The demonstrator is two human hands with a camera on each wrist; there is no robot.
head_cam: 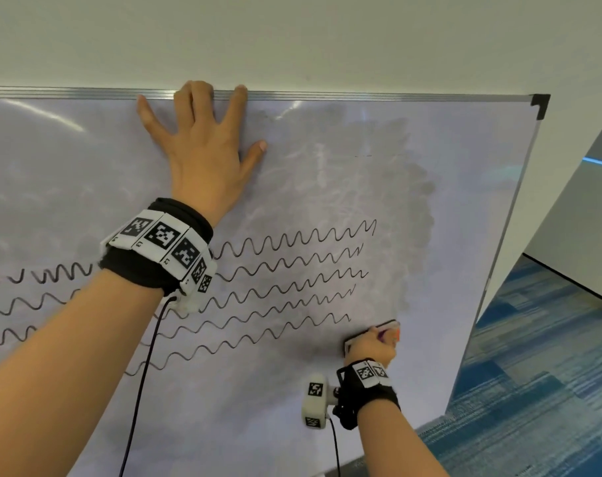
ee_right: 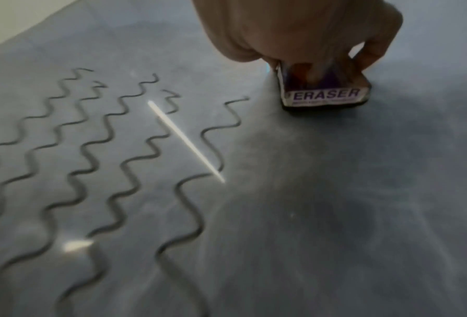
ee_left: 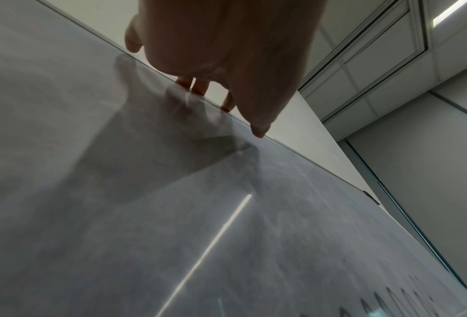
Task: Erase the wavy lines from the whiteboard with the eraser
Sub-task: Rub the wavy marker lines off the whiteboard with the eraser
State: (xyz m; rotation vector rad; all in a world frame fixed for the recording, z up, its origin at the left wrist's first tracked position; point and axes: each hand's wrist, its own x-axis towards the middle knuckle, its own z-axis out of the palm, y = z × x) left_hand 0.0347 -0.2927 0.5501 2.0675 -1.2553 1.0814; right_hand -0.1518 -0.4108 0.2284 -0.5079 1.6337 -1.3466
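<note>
Several black wavy lines [head_cam: 286, 270] [ee_right: 96, 163] run across the middle of the whiteboard [head_cam: 327, 390] [ee_left: 118, 214] [ee_right: 335, 214]. My right hand [head_cam: 373, 344] [ee_right: 303, 32] grips a small block eraser [head_cam: 384, 328] [ee_right: 326, 96] with "ERASER" printed on its side, its dark felt flat against the board just right of and below the lines' right ends. My left hand [head_cam: 203, 139] [ee_left: 227, 53] lies flat on the board with fingers spread, fingertips at the top frame, and holds nothing.
The board's silver frame [head_cam: 361, 97] has a black corner cap [head_cam: 540, 105] at the upper right. Grey smudge [head_cam: 378, 184] covers the area above the lines. Blue carpet [head_cam: 533, 390] lies beyond the board's right edge. Wrist cables hang in front of the board.
</note>
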